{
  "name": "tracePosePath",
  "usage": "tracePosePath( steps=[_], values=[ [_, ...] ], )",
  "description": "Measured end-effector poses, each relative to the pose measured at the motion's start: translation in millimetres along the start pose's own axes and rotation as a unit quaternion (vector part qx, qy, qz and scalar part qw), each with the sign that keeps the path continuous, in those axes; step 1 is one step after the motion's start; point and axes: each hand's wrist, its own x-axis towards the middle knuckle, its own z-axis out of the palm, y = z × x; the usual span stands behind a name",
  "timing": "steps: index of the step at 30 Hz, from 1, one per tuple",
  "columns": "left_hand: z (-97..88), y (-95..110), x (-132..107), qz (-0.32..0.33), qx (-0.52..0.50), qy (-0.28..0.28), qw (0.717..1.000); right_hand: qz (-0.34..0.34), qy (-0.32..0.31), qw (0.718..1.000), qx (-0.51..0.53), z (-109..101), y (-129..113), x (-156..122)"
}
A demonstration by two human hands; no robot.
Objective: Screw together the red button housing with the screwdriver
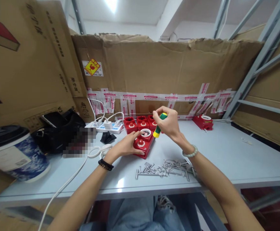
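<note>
My right hand (pixel 169 123) grips a screwdriver (pixel 157 131) by its green and yellow handle, tilted over the right edge of a red box (pixel 147 150). The screwdriver's tip is too small to make out. My left hand (pixel 126 144) holds that box from its left side, fingers over the top and thumb at the near edge. The box has a white ring and a round red knob on its face. Behind it stand several similar red units (pixel 130 125), partly hidden by my right hand. Nearer to me lies a pile of screws (pixel 148 168) and small metal parts (pixel 172 166).
Another red box (pixel 203 123) sits at the back right. To the left are a power strip (pixel 113 127) with plugs, a white cable (pixel 76 173), crumpled black material (pixel 108 137), a black bag (pixel 50 136) and a large lidded cup (pixel 16 154). Cardboard (pixel 154 67) walls the back.
</note>
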Motion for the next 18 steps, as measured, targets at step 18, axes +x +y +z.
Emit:
tracePosePath(
  steps=[18],
  values=[
    [-3.6, 9.8, 0.1, 0.027, 0.107, 0.078, 0.991, -0.029, -0.006, 0.999, -0.027, 1.0, -2.7, -13.3]
  ],
)
